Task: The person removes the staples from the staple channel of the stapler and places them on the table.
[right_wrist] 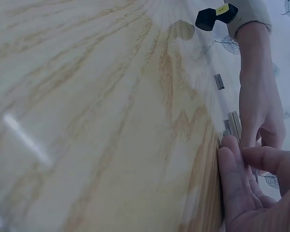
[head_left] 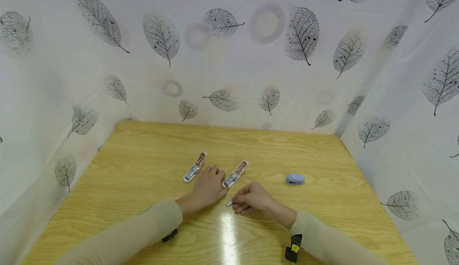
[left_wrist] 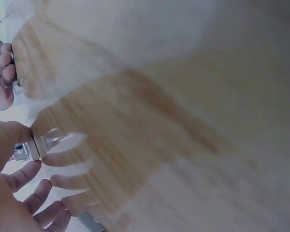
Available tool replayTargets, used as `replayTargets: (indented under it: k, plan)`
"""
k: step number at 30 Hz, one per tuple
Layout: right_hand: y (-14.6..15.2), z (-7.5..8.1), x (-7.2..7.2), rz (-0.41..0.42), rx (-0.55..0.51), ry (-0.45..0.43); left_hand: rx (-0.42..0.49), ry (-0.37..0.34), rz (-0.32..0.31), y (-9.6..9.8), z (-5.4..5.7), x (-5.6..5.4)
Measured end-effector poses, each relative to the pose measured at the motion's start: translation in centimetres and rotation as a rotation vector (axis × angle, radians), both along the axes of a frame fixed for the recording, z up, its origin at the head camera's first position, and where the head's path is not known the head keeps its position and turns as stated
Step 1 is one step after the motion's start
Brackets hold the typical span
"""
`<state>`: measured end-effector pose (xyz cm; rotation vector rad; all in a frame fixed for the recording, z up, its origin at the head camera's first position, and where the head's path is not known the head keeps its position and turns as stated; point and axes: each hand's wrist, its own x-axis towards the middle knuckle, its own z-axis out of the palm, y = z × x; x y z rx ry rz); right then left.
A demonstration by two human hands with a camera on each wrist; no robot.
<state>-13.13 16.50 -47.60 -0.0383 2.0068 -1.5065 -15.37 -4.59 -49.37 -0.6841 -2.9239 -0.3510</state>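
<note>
Two small pink-and-white staplers lie spread open on the wooden table (head_left: 143, 149), their metal channels showing. My left hand (head_left: 209, 187) grips the near end of the right-hand stapler (head_left: 234, 174) between thumb and forefinger. The other open stapler (head_left: 195, 167) lies just beyond the left knuckles. In the left wrist view, the held stapler's end (left_wrist: 35, 148) shows between thumb and forefinger, the other fingers spread beside it. My right hand (head_left: 252, 198) pinches a short grey strip of staples (head_left: 229, 203), which sticks out toward the left hand, close to the gripped stapler's end.
A lavender mini stapler (head_left: 295, 179) sits farther right on the table. Leaf-printed curtains (head_left: 229, 65) enclose the table at the back and both sides. A black strap with a yellow mark (head_left: 295, 248) is on the right wrist.
</note>
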Motion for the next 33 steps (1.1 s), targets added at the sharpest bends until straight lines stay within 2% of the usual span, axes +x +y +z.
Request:
replayTargets:
  k: [5,10,13,17,22,25,29,33]
  plan:
    - [1.2,0.3,0.0,0.007,0.001,0.077,-0.018,0.012,-0.004,-0.1,-0.1,0.1]
    - [3.6,1.0,-0.2,0.059,0.022,0.274,0.008,-0.030,-0.010,-0.2,-0.1,-0.1]
    - [5.3,1.4,-0.2,0.108,0.106,0.452,0.018,-0.039,-0.016,-0.2,-0.1,-0.3]
    - [7.3,2.4,-0.2,0.130,0.245,0.663,0.025,-0.041,-0.021,-0.3,-0.1,-0.3]
    - [9.7,3.5,-0.6,0.143,0.344,0.824,0.030,-0.039,-0.023,-0.4,0.0,-0.3]
    - [11.4,3.7,-1.0,0.152,0.437,0.958,0.030,-0.032,-0.026,-0.4,0.0,-0.2]
    - [13.6,3.4,-1.5,0.146,0.602,1.106,0.030,-0.030,-0.025,-0.5,0.1,-0.2]
    - [15.5,2.7,-2.1,0.150,0.717,1.202,0.025,-0.031,-0.022,-0.4,0.0,-0.2]
